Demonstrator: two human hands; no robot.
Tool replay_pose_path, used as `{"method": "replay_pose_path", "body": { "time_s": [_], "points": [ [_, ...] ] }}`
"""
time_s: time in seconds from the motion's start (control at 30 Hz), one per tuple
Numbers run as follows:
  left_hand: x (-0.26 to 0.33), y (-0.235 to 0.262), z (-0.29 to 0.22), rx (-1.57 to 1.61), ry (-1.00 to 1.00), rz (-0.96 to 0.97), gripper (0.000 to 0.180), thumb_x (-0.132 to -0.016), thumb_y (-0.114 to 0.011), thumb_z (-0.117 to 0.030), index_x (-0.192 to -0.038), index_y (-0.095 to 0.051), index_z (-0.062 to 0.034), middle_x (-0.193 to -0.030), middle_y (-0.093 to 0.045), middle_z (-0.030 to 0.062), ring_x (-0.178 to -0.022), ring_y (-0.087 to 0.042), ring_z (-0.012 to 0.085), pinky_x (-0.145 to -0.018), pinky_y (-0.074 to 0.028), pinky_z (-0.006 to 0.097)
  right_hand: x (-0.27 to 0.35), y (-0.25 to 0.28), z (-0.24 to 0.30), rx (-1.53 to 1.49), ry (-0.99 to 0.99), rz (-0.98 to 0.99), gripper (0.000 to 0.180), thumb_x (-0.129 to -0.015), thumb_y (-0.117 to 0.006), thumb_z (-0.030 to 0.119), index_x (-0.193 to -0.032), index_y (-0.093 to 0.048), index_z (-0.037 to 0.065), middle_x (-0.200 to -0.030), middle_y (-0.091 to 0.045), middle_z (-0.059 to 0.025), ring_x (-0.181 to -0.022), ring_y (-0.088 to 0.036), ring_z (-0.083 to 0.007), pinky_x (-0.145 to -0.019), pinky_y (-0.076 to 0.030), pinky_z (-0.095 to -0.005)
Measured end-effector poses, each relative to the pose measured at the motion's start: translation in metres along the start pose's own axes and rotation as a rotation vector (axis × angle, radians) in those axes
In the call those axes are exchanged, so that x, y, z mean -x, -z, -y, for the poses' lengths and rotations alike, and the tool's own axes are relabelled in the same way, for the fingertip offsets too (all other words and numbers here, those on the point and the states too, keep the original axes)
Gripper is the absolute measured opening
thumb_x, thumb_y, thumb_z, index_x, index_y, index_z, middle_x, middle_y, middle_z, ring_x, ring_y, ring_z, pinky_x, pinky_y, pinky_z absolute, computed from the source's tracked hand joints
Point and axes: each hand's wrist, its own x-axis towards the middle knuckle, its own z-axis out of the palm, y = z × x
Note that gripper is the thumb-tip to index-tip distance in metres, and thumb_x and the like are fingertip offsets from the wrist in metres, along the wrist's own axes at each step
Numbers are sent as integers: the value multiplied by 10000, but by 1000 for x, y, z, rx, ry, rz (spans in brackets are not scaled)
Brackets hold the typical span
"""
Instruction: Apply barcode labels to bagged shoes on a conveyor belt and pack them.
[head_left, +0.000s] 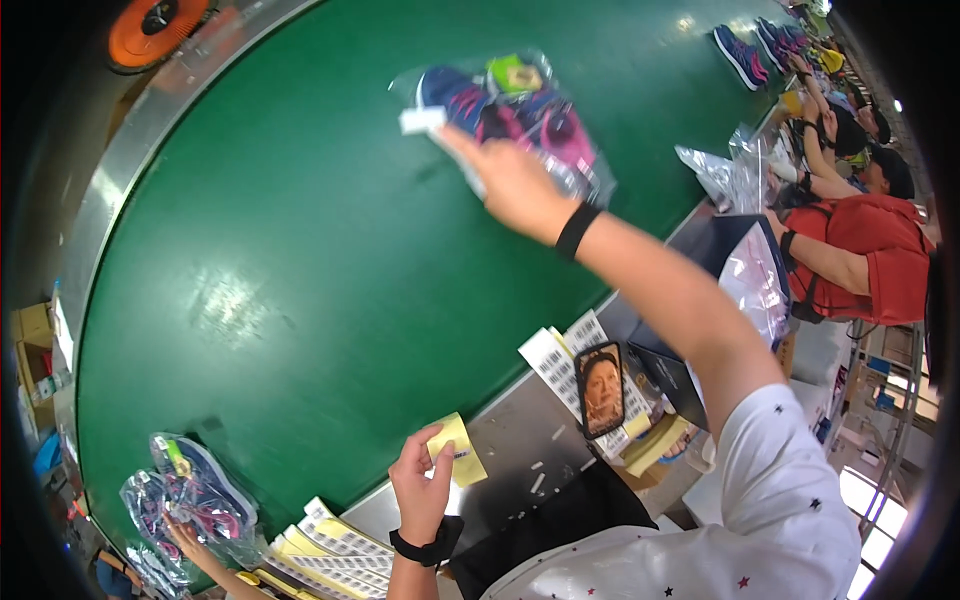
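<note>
1. Pinching a yellow slip (462, 452) in the left hand (425, 478), thumb and fingers nearly closed; showing a line of print too small for reading.
2. Lying beside the near metal edge: fanned label sheets (335, 558), and to the right a phone (600, 390) over more label sheets (552, 365); bearing rows of black barcodes, none legible.
3. Reaching far across the green desk (250, 200) with the right hand (515, 185), index finger stretched out, touching a white label (421, 121); being unable to tell, through blur, the other fingers' opening or any grip.
4. Lying beneath and just beyond the right hand: bagged blue-and-pink shoes (530, 115), slanting lengthwise from upper left to lower right; sitting well apart from the left hand, ahead of it, so nearer the right. Carrying a bright green tag (508, 72); showing no readable brand.
5. Resting far left: a second bagged pair (215, 485), under another person's hand (188, 538).
6. Standing farthest, upper right: unbagged shoes (740, 57).
</note>
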Motion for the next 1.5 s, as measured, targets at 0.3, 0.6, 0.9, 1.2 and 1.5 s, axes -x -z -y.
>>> {"method": "replay_pose_path", "body": {
  "time_s": [0.3, 0.6, 0.9, 1.2, 1.5],
  "points": [
    [-19, 60, -47, 215, -50, -194, 197, -883, -611, 37, -1080, -605, 55, -760, -552, -22, -593, -423, -8, -495, -300, 166, -4, 26, 178, -959, 58, -79, 650, -818, -706, 68, -1403, -425, 58, -859, -673, -112, -736, -665, -198, -699, -525, -289],
    [-25, 92, -55, 425, -318, -246, 290, -891, -578, -108, -1090, -580, 103, -977, -646, 134, -816, -648, 150, -729, -509, 249, -79, -55, 67, -1169, -539, -67, 822, -806, -703, 37, -1497, -259, 72, -851, -671, -99, -766, -631, -144, -658, -520, -293],
    [-35, 76, -42, 516, -230, -166, 334, -877, -624, -136, -1103, -592, 108, -1058, -647, 162, -934, -631, 175, -847, -490, 283, -114, -52, 35, -926, -445, 45, 487, -847, -660, 24, -1312, -516, 49, -817, -611, -8, -764, -588, -99, -698, -510, -265],
    [-27, 56, -30, 539, -148, -109, 285, -882, -605, -72, -1114, -603, 94, -1055, -648, 141, -904, -609, 133, -787, -477, 248, -174, -45, 19, -1219, -506, 738, 101, -903, -651, 126, -931, -617, 36, -945, -657, -76, -888, -630, -165, -838, -535, -308],
    [-33, 54, -23, 533, -84, -77, 261, -880, -597, -43, -1110, -615, 79, -1000, -654, 111, -849, -604, 111, -734, -476, 232, -198, -57, 35, -1125, -320, 1102, 80, -909, -622, 118, -874, -586, 55, -951, -642, -47, -921, -668, -166, -845, -545, -295]
  ]
}}
